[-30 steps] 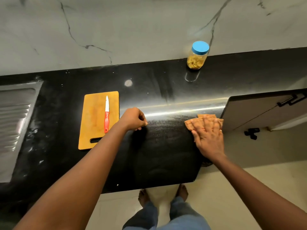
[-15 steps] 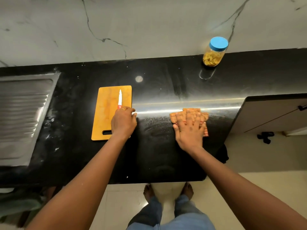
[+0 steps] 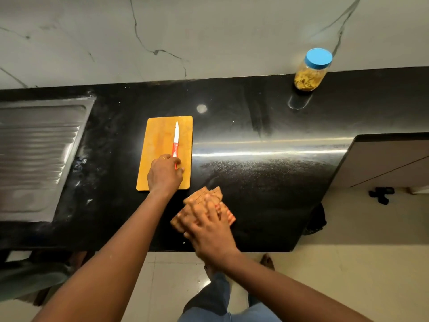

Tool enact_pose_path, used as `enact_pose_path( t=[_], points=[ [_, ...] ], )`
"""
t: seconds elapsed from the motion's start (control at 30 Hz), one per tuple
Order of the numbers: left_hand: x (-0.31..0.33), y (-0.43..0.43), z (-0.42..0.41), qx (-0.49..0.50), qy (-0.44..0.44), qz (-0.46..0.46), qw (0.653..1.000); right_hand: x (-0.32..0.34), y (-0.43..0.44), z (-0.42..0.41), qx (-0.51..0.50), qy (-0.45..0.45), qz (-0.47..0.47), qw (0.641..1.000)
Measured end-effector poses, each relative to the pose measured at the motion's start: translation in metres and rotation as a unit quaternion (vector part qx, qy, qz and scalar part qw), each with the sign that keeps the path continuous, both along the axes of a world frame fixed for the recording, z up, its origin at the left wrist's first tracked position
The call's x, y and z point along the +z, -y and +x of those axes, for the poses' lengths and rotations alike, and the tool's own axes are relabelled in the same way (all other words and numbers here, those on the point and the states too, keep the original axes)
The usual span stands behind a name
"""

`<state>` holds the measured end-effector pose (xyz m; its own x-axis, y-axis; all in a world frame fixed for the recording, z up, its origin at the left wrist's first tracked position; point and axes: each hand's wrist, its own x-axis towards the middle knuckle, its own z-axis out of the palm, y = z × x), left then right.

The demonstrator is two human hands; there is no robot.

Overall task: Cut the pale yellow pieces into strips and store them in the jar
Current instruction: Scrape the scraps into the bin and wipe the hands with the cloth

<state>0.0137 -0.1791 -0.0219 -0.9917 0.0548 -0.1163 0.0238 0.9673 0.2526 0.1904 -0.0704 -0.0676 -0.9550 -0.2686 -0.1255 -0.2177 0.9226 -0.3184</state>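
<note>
1. My left hand [image 3: 165,174] is gripping the knife [image 3: 176,138] on the board [image 3: 157,135].
2. My right hand [image 3: 209,231], fingers flat, is pressing the pieces [image 3: 200,194] on the counter [image 3: 267,182], at the board's 5 o'clock.
3. Best, I'm thinking: seating them fully on the board before cutting.

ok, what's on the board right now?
The knife, white blade pointing away. The left hand grips its red handle, hiding the handle's near end and the board beneath. No pieces show on it; they lie on the counter under the right hand.
</note>
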Motion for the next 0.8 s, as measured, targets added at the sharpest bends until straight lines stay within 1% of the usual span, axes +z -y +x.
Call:
enact_pose_path(
  t=[0.07, 0.13, 0.2, 0.27, 0.33, 0.4, 0.43, 0.57, 0.63, 0.7, 0.8],
  points=[
    [0.000, -0.001, -0.001, 0.003, -0.002, -0.008, 1.000, -0.001, 0.001, 0.014, 0.074, 0.001, 0.003, 0.997],
    [-0.001, -0.001, -0.002, 0.010, -0.007, -0.011, 1.000, 0.000, -0.020, 0.021, 0.141, -0.007, 0.017, 0.990],
    [-0.002, -0.003, -0.003, 0.013, -0.014, -0.011, 1.000, 0.000, -0.050, 0.026, 0.163, -0.015, 0.039, 0.986],
    [-0.001, -0.006, -0.003, 0.020, -0.020, -0.017, 0.999, -0.001, -0.082, 0.032, 0.130, -0.020, 0.054, 0.990],
    [0.001, -0.011, 0.001, 0.020, -0.035, -0.047, 0.998, 0.000, -0.112, 0.039, 0.081, -0.022, 0.059, 0.995],
    [0.000, -0.015, 0.007, 0.001, -0.056, -0.086, 0.995, 0.002, -0.141, 0.045, 0.039, -0.019, 0.070, 0.997],
    [-0.003, -0.018, 0.011, -0.011, -0.063, -0.091, 0.994, 0.004, -0.157, 0.048, 0.021, -0.017, 0.078, 0.997],
    [-0.013, -0.017, 0.020, -0.018, -0.072, -0.053, 0.996, 0.008, -0.209, 0.055, -0.038, -0.010, 0.115, 0.993],
    [-0.016, -0.013, 0.021, -0.023, -0.084, -0.040, 0.995, 0.009, -0.216, 0.056, -0.058, -0.004, 0.132, 0.989],
    [-0.019, -0.008, 0.022, -0.031, -0.090, -0.038, 0.995, 0.008, -0.204, 0.055, -0.081, -0.012, 0.131, 0.988],
    [-0.022, -0.006, 0.024, -0.046, -0.096, -0.037, 0.994, 0.005, -0.163, 0.043, -0.066, -0.017, 0.103, 0.992]
  ],
)
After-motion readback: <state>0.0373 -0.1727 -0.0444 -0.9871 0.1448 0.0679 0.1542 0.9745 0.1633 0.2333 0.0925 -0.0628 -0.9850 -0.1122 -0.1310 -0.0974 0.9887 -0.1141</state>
